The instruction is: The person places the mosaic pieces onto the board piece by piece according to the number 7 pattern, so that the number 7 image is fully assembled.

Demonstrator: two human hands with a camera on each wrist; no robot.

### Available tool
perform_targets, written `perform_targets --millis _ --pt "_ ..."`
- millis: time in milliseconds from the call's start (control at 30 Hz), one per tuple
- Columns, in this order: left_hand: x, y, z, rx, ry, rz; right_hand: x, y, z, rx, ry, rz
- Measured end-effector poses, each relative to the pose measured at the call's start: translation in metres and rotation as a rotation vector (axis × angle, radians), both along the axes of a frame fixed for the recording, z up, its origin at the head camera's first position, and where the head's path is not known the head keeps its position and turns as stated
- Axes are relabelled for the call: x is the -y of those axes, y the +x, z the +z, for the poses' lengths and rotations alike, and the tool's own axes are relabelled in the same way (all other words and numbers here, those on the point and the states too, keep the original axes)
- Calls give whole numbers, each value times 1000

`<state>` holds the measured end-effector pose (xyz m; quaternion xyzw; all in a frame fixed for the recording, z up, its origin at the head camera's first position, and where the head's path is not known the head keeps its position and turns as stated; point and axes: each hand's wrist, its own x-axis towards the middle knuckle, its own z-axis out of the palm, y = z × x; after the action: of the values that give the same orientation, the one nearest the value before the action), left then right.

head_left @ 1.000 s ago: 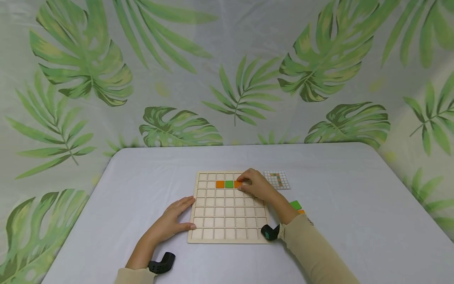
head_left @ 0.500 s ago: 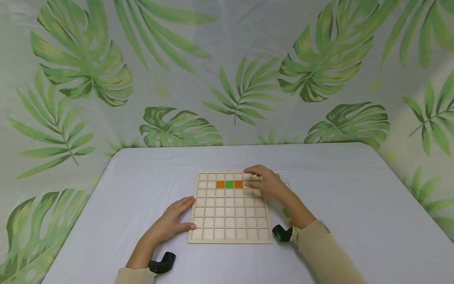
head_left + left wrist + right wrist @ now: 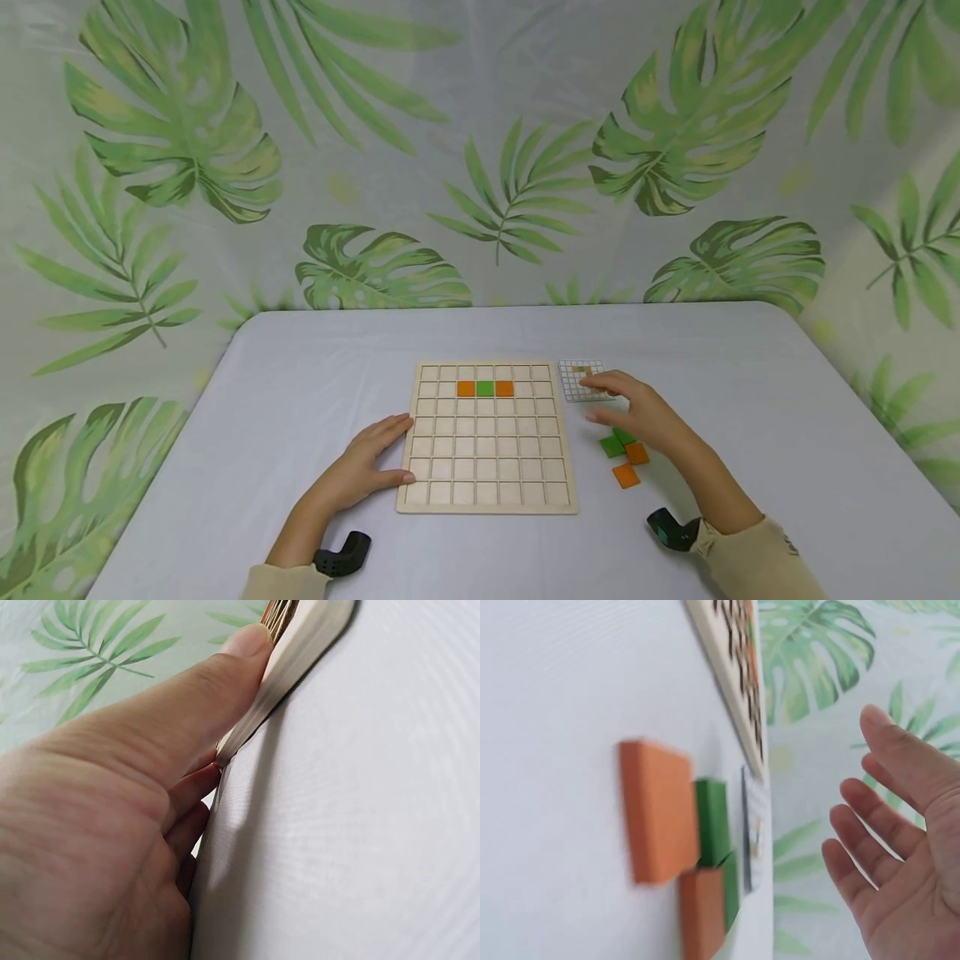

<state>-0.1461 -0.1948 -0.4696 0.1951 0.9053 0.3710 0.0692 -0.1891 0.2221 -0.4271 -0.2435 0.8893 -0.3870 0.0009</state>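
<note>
A wooden grid board [image 3: 486, 450] lies on the table. In its second row from the back sit an orange tile [image 3: 466, 389], a green tile [image 3: 485, 388] and another orange tile [image 3: 504, 388], side by side. My left hand [image 3: 367, 462] rests against the board's left edge, its thumb on the rim in the left wrist view. Fingers apart and holding nothing, my right hand [image 3: 645, 412] hovers right of the board, above loose tiles. These are two orange, the nearer orange tile [image 3: 626, 476] lying apart, and two green, one green tile [image 3: 612, 447] partly beside another.
A small printed grid card [image 3: 577, 392] with coloured squares lies off the board's back right corner, partly covered by my right hand. White cloth covers the table [image 3: 300, 375]. A leaf-patterned curtain [image 3: 525, 283] hangs behind it.
My right hand has let go of the right orange tile on the board and moved right, over the loose tiles. The card and loose tiles show more now. My left hand stays put.
</note>
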Motion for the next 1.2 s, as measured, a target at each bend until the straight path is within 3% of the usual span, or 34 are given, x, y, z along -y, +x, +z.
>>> perform_targets --millis 333,500,767,967,1200 --pt "0 0 0 2 10 -1 -26 20 -21 97 106 0" --pt "-1 0 0 3 11 -2 -29 23 -23 153 131 3" --pt "-1 1 1 2 9 -5 -28 20 -28 86 176 44" --pt "0 0 0 -2 8 -10 -28 21 -27 94 186 59" --pt "1 0 -1 -13 10 -12 -18 19 -20 93 168 2"
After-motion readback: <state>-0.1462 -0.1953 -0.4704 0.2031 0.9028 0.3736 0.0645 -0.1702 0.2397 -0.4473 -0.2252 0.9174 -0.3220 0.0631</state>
